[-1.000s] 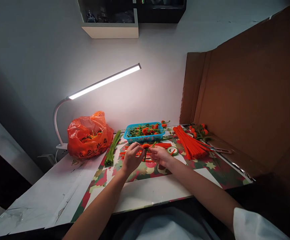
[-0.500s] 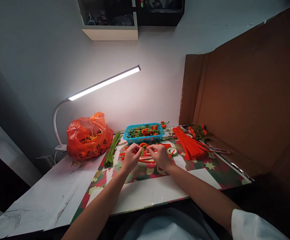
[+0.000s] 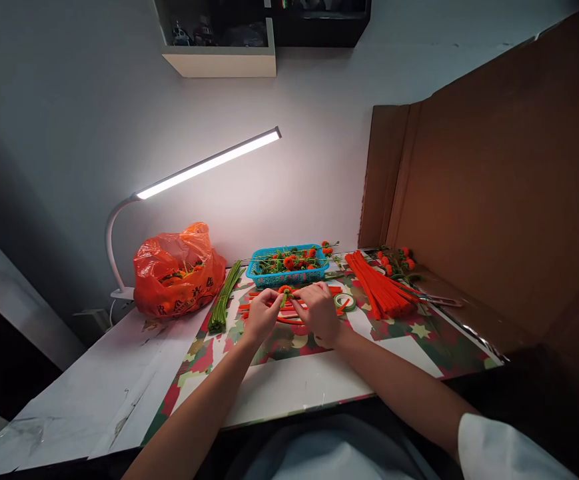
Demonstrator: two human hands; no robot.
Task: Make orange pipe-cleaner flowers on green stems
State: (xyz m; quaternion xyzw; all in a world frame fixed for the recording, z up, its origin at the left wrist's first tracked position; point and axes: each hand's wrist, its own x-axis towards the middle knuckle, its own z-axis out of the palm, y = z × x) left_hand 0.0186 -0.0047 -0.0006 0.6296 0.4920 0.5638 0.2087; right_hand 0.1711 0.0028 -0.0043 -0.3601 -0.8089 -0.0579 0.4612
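Table (image 3: pixel 84 393) under everything, patterned sheet laid over part of it; blue basket (image 3: pixel 288 280) at the back, near the wall. Cardboard (image 3: pixel 499 200) stands well right of the basket. Lamp (image 3: pixel 209 164), lit, rises left of the basket, its bar slanting up toward a spot above it. Orange bag (image 3: pixel 196 293), open at the top, left of the basket. Orange strips (image 3: pixel 376 287) fan out in a thick bundle right of the basket. Green stems (image 3: pixel 225 300) bundled between bag and basket. Both hands work just in front of the basket: left hand (image 3: pixel 262 315) has thumb and forefinger pinched together on the flower's green base; right hand (image 3: pixel 322 315) pinches the same base from the other side. Tape roll (image 3: pixel 345 303) lies flat, front-right of the basket. Flower (image 3: pixel 285 291), orange head up, sits between the fingertips, before the basket's near wall.
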